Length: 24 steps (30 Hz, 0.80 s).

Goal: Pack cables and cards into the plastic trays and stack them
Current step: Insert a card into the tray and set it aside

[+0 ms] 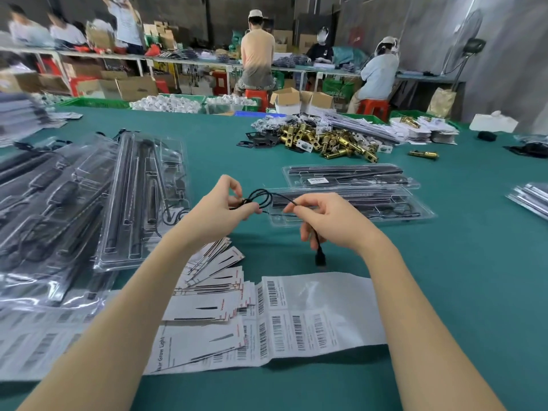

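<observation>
Item: thin black cable [268, 197], round in section, matte, partly wound into a small loop; held in the air above the green felt-like table [444, 292], just in front of the nearer tray.

Left hand [225, 207]: fingers curled, thumb and fingertips pinching the looped part of the cable where the strands cross.

Right hand [323, 221]: fingers curled, thumb and forefinger pinching the straight run of the cable; the loose end passes under the palm and hangs down to a blocky black plug [320, 258], just above the table.

Clear plastic trays [350, 206]: two long, shallow, glossy moulded shells with black rods and cord inside, lying side by side beyond the hands; the farther one carries a white barcode label.

Stack of filled trays [89, 209]: same clear, reflective plastic, overlapped in a loose heap at left.

Printed cards [213, 289]: white, rectangular, with dark tapered graphics and red edge marks, fanned in a pile under the left forearm.

Barcode label sheet [311, 315]: white, glossy, flat, near the table edge.

Brass latch parts [326, 140]: shiny, cylindrical, heaped farther back.
</observation>
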Motion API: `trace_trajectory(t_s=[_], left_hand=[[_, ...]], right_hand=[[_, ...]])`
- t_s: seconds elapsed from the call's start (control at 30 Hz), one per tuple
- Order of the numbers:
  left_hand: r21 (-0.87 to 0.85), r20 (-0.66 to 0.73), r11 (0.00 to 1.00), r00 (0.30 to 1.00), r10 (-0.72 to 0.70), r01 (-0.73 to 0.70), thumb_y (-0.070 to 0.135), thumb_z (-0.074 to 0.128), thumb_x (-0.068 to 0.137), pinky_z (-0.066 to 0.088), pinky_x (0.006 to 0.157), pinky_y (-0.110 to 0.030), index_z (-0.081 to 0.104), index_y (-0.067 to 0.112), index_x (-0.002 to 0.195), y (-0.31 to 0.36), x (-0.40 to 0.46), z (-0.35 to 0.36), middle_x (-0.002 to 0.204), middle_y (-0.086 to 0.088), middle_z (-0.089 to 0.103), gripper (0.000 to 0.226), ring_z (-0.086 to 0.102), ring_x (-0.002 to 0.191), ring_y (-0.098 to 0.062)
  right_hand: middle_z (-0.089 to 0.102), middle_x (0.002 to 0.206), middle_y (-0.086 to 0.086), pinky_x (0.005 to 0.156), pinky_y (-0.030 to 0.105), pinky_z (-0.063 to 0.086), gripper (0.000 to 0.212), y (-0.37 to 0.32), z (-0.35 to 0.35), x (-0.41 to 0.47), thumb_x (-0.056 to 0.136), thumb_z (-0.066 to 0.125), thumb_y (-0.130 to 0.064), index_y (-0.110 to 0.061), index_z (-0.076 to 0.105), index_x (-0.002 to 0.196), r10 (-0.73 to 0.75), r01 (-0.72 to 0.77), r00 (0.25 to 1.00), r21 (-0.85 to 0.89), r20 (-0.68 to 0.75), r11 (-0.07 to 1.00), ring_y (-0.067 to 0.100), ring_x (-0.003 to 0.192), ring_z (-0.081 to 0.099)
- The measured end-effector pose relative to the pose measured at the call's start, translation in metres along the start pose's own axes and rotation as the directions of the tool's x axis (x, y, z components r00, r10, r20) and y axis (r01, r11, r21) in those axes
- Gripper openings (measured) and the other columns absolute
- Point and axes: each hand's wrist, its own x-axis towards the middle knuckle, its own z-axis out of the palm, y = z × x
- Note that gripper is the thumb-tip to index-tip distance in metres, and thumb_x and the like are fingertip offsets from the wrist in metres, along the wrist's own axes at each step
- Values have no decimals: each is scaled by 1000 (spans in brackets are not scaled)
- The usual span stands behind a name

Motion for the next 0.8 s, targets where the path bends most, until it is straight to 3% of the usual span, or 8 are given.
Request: trace_trajectory(t_s=[0.1,0.23,0.33,0.43,0.5,0.6,0.73,0.8], left_hand=[[-166,111,986,994,9,9,8,69,93,51,103,-46,53,13,100,4,-3,-1,103,-8,75,19,73,92,-19],[-150,6,989,1000,8,-7,6,77,86,57,94,-44,66,12,95,8,-3,9,97,-7,74,16,76,84,-24],[-237,-66,972,998,-19,3,10,78,85,61,77,-34,67,15,98,9,-2,25,91,-7,74,18,72,74,-18],[-444,-2,896,1000,-30,26,7,72,91,56,71,-21,70,14,100,8,-3,34,87,-8,73,12,69,68,-14],[-595,55,802,998,-24,52,3,68,92,57,73,-19,70,9,102,8,-3,34,84,-10,73,12,71,74,-15],[-665,114,744,993,16,65,3,64,93,57,79,-18,71,8,106,5,-2,32,92,-6,76,15,72,86,-12],[-564,228,826,959,166,-9,-2,64,92,52,91,-19,70,8,118,-2,-3,22,116,-6,74,29,68,105,-12],[-462,252,884,944,212,-75,3,74,87,51,94,-19,73,17,119,1,-4,20,118,-3,74,35,68,108,-13]], right_hand=[[73,73,1,52,26,52,20,3,-4,-4,107,46,-27,-21,64,107,66,-68,998,165,16,984,20,52,64],[67,74,0,59,31,56,28,-3,-5,-3,107,47,-33,-24,73,106,-69,74,997,371,-27,926,13,48,52],[64,77,0,60,27,54,22,-6,2,-5,105,54,-26,-24,76,105,-152,87,971,318,186,944,13,53,49],[67,76,-1,61,27,54,20,-1,9,-5,102,59,-28,-23,78,103,-12,-40,958,176,287,984,13,52,49],[69,74,-1,59,26,53,19,4,13,-2,99,63,-30,-21,80,99,79,-116,971,160,224,980,11,49,48],[69,71,0,59,27,54,21,13,13,4,95,69,-31,-14,79,91,153,-167,986,278,73,946,11,45,47],[68,65,-2,51,24,51,16,20,11,7,92,73,-27,-13,78,86,216,-203,976,305,-7,930,10,43,46],[65,62,-4,49,23,50,12,21,11,8,91,73,-23,-13,77,84,252,-218,966,339,-58,915,8,41,45]])
